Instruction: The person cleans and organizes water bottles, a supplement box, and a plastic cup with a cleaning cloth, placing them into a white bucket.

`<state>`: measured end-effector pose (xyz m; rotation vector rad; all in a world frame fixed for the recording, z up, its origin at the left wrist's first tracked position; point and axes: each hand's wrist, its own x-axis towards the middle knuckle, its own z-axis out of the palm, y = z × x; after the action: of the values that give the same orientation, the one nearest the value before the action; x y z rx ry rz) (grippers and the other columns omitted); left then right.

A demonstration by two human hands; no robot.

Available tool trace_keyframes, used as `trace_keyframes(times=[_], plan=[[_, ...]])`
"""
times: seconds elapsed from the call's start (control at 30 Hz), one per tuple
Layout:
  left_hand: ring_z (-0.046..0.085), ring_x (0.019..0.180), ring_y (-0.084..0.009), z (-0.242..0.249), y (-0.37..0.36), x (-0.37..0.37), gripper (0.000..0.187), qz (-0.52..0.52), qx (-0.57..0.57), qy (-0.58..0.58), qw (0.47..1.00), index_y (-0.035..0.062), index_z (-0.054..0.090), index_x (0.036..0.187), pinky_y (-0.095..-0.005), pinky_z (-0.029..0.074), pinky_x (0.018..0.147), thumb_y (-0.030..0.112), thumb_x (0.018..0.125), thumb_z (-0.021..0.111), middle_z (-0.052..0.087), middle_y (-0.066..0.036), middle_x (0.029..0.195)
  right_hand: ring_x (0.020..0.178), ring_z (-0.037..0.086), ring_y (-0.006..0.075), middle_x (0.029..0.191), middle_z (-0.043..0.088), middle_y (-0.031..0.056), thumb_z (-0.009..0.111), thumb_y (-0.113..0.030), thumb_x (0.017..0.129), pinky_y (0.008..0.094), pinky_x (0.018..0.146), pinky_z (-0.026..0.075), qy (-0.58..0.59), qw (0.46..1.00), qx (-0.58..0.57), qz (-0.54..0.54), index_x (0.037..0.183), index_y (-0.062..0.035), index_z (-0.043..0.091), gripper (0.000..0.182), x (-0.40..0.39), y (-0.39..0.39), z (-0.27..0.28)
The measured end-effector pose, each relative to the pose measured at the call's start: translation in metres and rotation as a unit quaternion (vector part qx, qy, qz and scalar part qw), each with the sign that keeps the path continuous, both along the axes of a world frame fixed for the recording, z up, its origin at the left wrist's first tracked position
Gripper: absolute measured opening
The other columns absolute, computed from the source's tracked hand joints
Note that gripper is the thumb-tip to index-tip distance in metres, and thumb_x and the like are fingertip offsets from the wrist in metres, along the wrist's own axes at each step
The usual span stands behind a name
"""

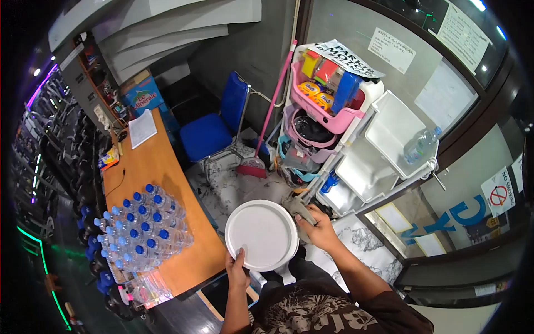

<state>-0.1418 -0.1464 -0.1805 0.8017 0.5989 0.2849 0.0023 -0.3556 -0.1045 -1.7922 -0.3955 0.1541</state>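
2 hands of mine are on a round white plate [262, 234], held flat in front of me, just right of the wooden bench [161, 183]. My left hand [237, 271] pinches its near rim, thumb on top. My right hand [318, 228] closes around a grey cloth [298, 210] at the plate's right edge. On the bench, a pack of blue-capped water bottles [142, 228] sits to the left. Farther off stand a blue chair [214, 131], a pink-handled broom [266, 133] and a pink basket [325, 97] on a white rack [384, 145].
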Motion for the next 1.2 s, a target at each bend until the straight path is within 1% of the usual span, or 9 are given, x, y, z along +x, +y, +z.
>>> trace_keyframes(times=[0.17, 0.33, 0.43, 0.57, 0.63, 0.73, 0.83, 0.87, 1.2], plan=[[0.062, 0.101, -0.0212, -0.053, -0.014, 0.016, 0.031, -0.093, 0.134, 0.08, 0.983, 0.0014, 0.056, 0.114, -0.0326, 0.047, 0.089, 0.024, 0.094, 0.066, 0.064, -0.012, 0.111, 0.092, 0.059, 0.025, 0.099, 0.061, 0.0128, 0.069, -0.014, 0.089, 0.0336, 0.082, 0.047, -0.026, 0.997, -0.076, 0.01, 0.099, -0.0004, 0.07, 0.016, 0.011, -0.039, -0.019], [0.061, 0.093, -0.0308, -0.079, -0.051, 0.053, 0.045, -0.207, 0.372, 0.199, 0.883, 0.0014, 0.053, 0.098, -0.0386, 0.046, 0.085, 0.042, 0.089, 0.07, 0.063, -0.02, 0.099, 0.093, 0.061, 0.0273, 0.1, 0.061, 0.0145, 0.069, -0.013, 0.089, 0.034, 0.08, 0.049, 0.036, 0.993, -0.113, -0.013, 0.1, -0.0007, 0.07, 0.017, 0.042, -0.091, -0.051], [0.06, 0.097, -0.0375, -0.119, -0.092, 0.078, 0.047, -0.204, 0.452, 0.259, 0.829, 0.0014, 0.054, 0.105, -0.0443, 0.046, 0.087, 0.041, 0.087, 0.071, 0.061, -0.022, 0.104, 0.092, 0.061, 0.0273, 0.099, 0.061, 0.014, 0.069, -0.013, 0.09, 0.0343, 0.08, 0.049, 0.051, 0.991, -0.123, -0.016, 0.1, -0.0005, 0.07, 0.016, 0.078, -0.132, -0.08], [0.059, 0.105, -0.0412, -0.185, -0.147, 0.109, 0.053, -0.186, 0.457, 0.294, 0.819, 0.0008, 0.054, 0.113, -0.0461, 0.046, 0.09, 0.039, 0.083, 0.074, 0.061, -0.025, 0.113, 0.093, 0.061, 0.0264, 0.101, 0.061, 0.0135, 0.068, -0.013, 0.09, 0.0341, 0.082, 0.048, 0.1, 0.982, -0.135, 0.083, 0.099, -0.0011, 0.07, 0.015, 0.107, -0.175, -0.121], [0.06, 0.102, -0.0433, -0.218, -0.166, 0.118, 0.055, -0.182, 0.418, 0.304, 0.837, 0.0009, 0.054, 0.115, -0.0456, 0.047, 0.088, 0.041, 0.084, 0.074, 0.06, -0.026, 0.116, 0.095, 0.061, 0.0256, 0.102, 0.061, 0.0131, 0.069, -0.015, 0.09, 0.0338, 0.084, 0.048, 0.139, 0.971, -0.152, 0.119, 0.101, -0.001, 0.07, 0.017, 0.105, -0.19, -0.147], [0.062, 0.102, -0.0309, -0.266, -0.189, 0.13, 0.046, -0.215, 0.31, 0.31, 0.873, 0.0004, 0.051, 0.117, -0.0415, 0.051, 0.087, 0.032, 0.09, 0.071, 0.062, -0.019, 0.112, 0.094, 0.06, 0.0237, 0.099, 0.06, 0.0115, 0.069, -0.015, 0.091, 0.0329, 0.085, 0.047, 0.172, 0.958, -0.155, 0.17, 0.102, -0.0009, 0.069, 0.018, 0.103, -0.199, -0.154], [0.064, 0.092, -0.026, -0.302, -0.228, 0.148, 0.046, -0.162, 0.061, 0.235, 0.956, 0.0041, 0.049, 0.121, -0.0366, 0.055, 0.067, 0.033, 0.092, 0.069, 0.063, -0.016, 0.112, 0.094, 0.06, 0.0222, 0.099, 0.06, 0.0104, 0.069, -0.012, 0.091, 0.0313, 0.085, 0.047, 0.213, 0.945, -0.134, 0.211, 0.1, -0.0004, 0.069, 0.015, 0.11, -0.204, -0.161], [0.062, 0.094, -0.019, -0.306, -0.237, 0.159, 0.043, -0.191, 0.037, 0.219, 0.956, 0.006, 0.045, 0.124, -0.0332, 0.056, 0.065, 0.029, 0.095, 0.066, 0.061, -0.012, 0.112, 0.094, 0.059, 0.0208, 0.099, 0.06, 0.0095, 0.069, -0.008, 0.09, 0.0303, 0.085, 0.046, 0.228, 0.941, -0.132, 0.21, 0.098, 0.0005, 0.068, 0.012, 0.112, -0.206, -0.166], [0.063, 0.096, -0.0235, -0.393, -0.323, 0.232, 0.036, -0.122, -0.18, 0.096, 0.971, 0.0076, 0.04, 0.122, -0.0427, 0.058, 0.077, 0.031, 0.101, 0.057, 0.059, -0.014, 0.11, 0.097, 0.06, 0.0207, 0.103, 0.06, 0.01, 0.068, -0.009, 0.091, 0.031, 0.086, 0.046, 0.264, 0.93, -0.134, 0.218, 0.098, 0.0014, 0.068, 0.012, 0.123, -0.24, -0.21]])
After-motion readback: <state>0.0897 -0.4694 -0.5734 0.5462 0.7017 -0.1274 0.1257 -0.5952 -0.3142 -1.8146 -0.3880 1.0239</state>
